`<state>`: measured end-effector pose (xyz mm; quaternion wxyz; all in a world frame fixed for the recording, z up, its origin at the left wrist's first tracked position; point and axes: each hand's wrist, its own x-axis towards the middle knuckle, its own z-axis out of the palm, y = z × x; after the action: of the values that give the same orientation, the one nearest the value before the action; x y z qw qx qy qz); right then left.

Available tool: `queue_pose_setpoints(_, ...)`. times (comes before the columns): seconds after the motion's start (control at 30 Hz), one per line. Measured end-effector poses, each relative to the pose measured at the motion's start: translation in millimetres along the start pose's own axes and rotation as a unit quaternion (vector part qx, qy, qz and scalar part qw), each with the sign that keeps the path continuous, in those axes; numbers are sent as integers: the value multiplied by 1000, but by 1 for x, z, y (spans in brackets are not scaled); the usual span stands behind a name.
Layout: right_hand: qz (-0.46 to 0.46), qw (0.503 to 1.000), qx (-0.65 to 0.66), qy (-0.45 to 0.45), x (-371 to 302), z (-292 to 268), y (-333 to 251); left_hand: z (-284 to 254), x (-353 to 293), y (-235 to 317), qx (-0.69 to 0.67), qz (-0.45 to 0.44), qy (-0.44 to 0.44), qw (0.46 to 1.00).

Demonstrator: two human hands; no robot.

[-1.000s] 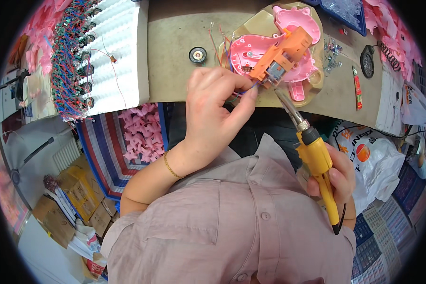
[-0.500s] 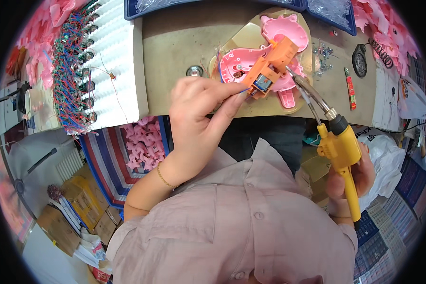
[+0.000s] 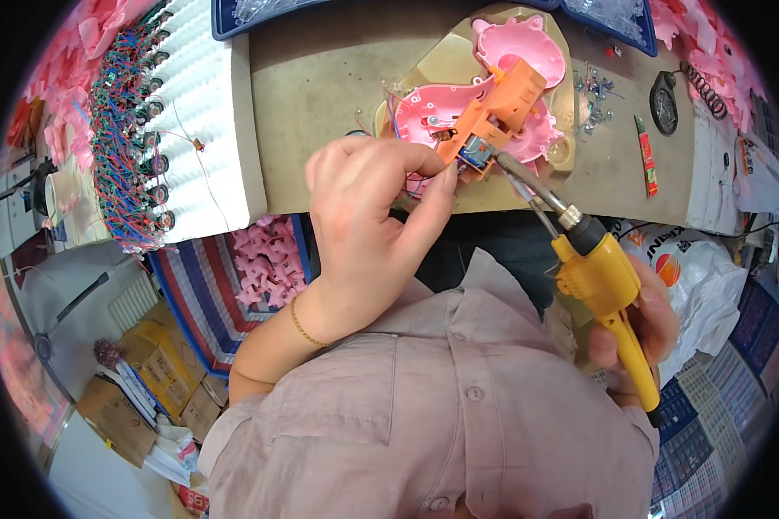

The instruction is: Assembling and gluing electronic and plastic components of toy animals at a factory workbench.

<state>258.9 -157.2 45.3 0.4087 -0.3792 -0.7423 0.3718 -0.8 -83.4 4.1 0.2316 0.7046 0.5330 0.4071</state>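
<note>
In my right hand (image 3: pixel 640 324) is a yellow soldering gun (image 3: pixel 599 268), its fingers wrapped round the handle. The metal tip of the gun reaches up and left to the open compartment of an orange plastic housing (image 3: pixel 485 125), where a blue part (image 3: pixel 474 153) shows. At the housing's near left end my left hand (image 3: pixel 363 208) is closed in a pinch on a thin wire, mostly hidden by the fingertips. Beneath the housing lie pink plastic shell halves (image 3: pixel 521 48), on a tan fixture board (image 3: pixel 552 24).
Left on the table, a white foam block (image 3: pixel 208 112) carries speakers with bundled coloured wires (image 3: pixel 125 130). Blue trays (image 3: pixel 636 35) line the back. To the right are loose screws (image 3: pixel 593 95), a black oval stand with a coil (image 3: pixel 664 104) and a red-green strip (image 3: pixel 646 156).
The soldering gun has moved left and down, its tip shifting from the housing's right side to near the blue part. My left hand stays pinched at the housing.
</note>
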Motion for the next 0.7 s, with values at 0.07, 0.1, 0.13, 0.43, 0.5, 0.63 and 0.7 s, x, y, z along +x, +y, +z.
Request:
queue_pose_setpoints(0.07,6,1000,6,-5,1,1,-2,0,1,1,7,5,-6,1000)
queue_pose_setpoints(0.1,2,1000,7,-7,3,2,-2,0,0,1,8,5,-6,1000)
queue_pose_setpoints(0.13,-3,1000,8,-9,5,3,-1,1,0,1,9,5,-5,1000)
queue_pose_setpoints(0.43,-36,999,16,-22,10,5,3,1,1,1,6,1,-9,1000)
queue_pose_setpoints(0.5,-51,998,19,-7,10,8,7,1,2,1,3,0,-10,1000)
queue_pose_setpoints(0.63,362,870,334,11,4,-2,-20,1,0,-1,8,-2,-8,1000)
queue_pose_setpoints(0.7,300,921,234,-81,17,-9,-14,1,0,-2,9,0,-7,1000)
